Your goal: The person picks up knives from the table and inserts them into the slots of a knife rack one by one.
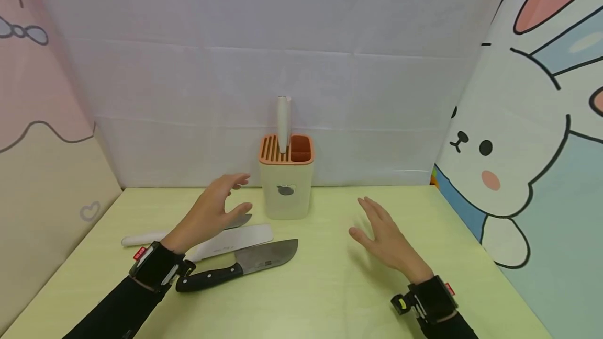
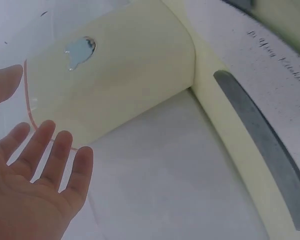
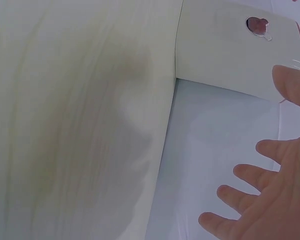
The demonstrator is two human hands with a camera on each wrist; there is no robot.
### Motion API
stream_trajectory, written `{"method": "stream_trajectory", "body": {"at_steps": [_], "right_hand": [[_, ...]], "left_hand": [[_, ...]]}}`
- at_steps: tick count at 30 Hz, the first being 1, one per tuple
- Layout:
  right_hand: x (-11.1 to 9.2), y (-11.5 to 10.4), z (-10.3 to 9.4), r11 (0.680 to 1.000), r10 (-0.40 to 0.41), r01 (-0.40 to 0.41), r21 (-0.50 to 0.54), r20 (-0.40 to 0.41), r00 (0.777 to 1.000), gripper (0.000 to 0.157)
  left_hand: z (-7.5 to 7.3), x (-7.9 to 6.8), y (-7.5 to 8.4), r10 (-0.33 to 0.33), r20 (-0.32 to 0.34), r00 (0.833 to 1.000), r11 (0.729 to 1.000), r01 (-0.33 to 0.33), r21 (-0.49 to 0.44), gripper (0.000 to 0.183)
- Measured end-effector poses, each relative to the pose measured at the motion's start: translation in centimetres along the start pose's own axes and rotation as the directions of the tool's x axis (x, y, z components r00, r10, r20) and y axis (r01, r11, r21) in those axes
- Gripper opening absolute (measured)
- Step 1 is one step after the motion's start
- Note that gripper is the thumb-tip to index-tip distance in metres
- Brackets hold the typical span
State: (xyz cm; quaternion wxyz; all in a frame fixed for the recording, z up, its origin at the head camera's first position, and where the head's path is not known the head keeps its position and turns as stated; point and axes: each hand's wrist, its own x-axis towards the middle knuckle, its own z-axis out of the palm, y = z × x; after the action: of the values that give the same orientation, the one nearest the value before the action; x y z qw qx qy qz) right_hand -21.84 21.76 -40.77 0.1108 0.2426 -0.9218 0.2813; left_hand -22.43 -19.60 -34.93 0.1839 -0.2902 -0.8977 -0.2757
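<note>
My left hand (image 1: 211, 215) hovers over the knives at the left, its fingers loosely spread and holding nothing. Under and beside it lie a white-handled knife (image 1: 141, 239) with a grey blade, a white-bladed cleaver (image 1: 240, 239) with lettering, and a black-handled kitchen knife (image 1: 267, 256). The hand and wrist hide parts of the first two. A cream knife holder (image 1: 285, 192) with an orange slotted top stands at the back; a white handle (image 1: 283, 122) sticks up from its slots. Right of the holder, my right hand (image 1: 385, 237) is held above the table, fingers apart, gripping nothing.
The pale yellow table (image 1: 330, 286) meets a white sheet (image 1: 377, 93) hanging behind the holder. Cartoon-printed panels, a pink and cream one (image 1: 47, 182) on the left and a rabbit one (image 1: 504, 119) on the right, flank the table.
</note>
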Motion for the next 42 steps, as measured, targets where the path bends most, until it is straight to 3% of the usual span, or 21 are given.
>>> {"method": "stream_trajectory", "body": {"at_steps": [6,19,23,31,42], "right_hand": [[0.0,-0.5,0.3,1.000,-0.014,0.014,0.023,0.019,1.000,0.074],[-0.1,-2.8,0.9,0.996,-0.065,0.063,0.065,0.041,0.997,0.070],[-0.2,-3.3,1.1,0.996,-0.060,0.055,0.077,0.066,0.996,0.070],[-0.4,-4.0,1.7,0.994,-0.056,0.047,0.096,0.095,0.994,0.071],[-0.8,-5.5,2.8,0.991,-0.112,0.097,0.096,0.164,0.980,0.074]], "left_hand": [[1.1,-2.5,-0.4,-0.019,0.037,0.999,1.000,0.018,0.013,0.066],[2.6,-6.3,-0.6,-0.011,0.097,0.995,0.997,0.003,0.078,0.052],[2.8,-7.0,-0.9,-0.042,0.116,0.992,0.996,0.033,0.082,0.047],[3.2,-7.9,-1.2,-0.004,0.118,0.993,0.996,-0.007,0.094,0.036],[3.2,-10.0,-1.9,-0.049,0.149,0.988,0.985,0.024,0.170,0.039]]}}
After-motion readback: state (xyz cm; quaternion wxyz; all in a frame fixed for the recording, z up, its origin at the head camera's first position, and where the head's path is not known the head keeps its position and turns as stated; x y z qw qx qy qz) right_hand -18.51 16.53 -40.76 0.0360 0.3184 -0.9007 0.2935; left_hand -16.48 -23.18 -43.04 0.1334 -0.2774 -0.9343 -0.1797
